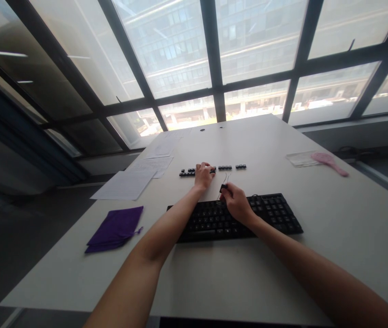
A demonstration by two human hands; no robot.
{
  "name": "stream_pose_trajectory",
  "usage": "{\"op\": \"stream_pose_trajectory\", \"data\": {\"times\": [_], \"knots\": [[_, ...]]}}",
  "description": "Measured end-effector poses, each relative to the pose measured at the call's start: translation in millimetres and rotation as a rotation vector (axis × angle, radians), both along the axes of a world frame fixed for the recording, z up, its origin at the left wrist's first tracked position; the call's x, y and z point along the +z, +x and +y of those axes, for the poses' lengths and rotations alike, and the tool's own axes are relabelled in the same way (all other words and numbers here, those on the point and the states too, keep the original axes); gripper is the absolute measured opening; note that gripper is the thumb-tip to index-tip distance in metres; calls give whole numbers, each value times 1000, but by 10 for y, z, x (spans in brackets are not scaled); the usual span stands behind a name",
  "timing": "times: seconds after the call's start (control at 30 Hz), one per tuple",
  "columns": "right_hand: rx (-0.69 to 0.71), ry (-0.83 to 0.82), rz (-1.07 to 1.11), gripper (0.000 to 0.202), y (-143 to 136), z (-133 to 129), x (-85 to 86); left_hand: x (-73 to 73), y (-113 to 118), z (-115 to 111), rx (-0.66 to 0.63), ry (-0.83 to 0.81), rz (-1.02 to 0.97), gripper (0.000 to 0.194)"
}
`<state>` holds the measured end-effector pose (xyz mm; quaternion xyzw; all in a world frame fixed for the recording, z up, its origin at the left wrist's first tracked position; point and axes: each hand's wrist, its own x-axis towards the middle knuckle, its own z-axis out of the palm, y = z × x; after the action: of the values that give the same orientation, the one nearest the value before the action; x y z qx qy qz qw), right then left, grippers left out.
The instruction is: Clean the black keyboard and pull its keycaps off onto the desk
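Note:
A black keyboard (214, 221) lies on the white table, partly under my forearms. Beyond it, small black keycaps (225, 167) stand in short rows. My left hand (203, 175) is over the left part of these rows, its fingers bent down at a keycap (212, 171); whether it grips it is too small to tell. Above the keyboard's upper edge, my right hand (237, 202) is closed on a small black keycap (223, 187). A thin wire tool (227, 177) shows at the same fingertips, its loops reaching up and down past them.
Paper sheets (125, 184) lie at the left, with a folded purple pouch (115, 228) nearer the front. To the right are a pink brush-shaped item (329, 163) and a clear plastic bag (299, 158). Large windows stand behind the table (265, 136).

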<state>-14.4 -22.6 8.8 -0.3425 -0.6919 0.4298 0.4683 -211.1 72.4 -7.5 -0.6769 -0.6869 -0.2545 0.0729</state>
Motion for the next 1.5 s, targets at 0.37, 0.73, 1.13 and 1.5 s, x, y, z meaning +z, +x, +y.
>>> {"op": "stream_pose_trajectory", "data": {"times": [0.37, 0.73, 1.13, 1.5], "knots": [[7, -1, 0, 19, 8, -3, 11, -3, 16, -26, 2, -7, -15, 20], [-47, 30, 18, 19, 13, 15, -25, 532, 41, -250, -52, -13, -163, 39], [13, 123, -184, 21, 12, 8, -17, 301, 585, -1395, -260, -25, -393, 32], [102, 410, -392, 19, 242, -105, 38, 289, 523, -1521, -345, -116, -281, 22]]}}
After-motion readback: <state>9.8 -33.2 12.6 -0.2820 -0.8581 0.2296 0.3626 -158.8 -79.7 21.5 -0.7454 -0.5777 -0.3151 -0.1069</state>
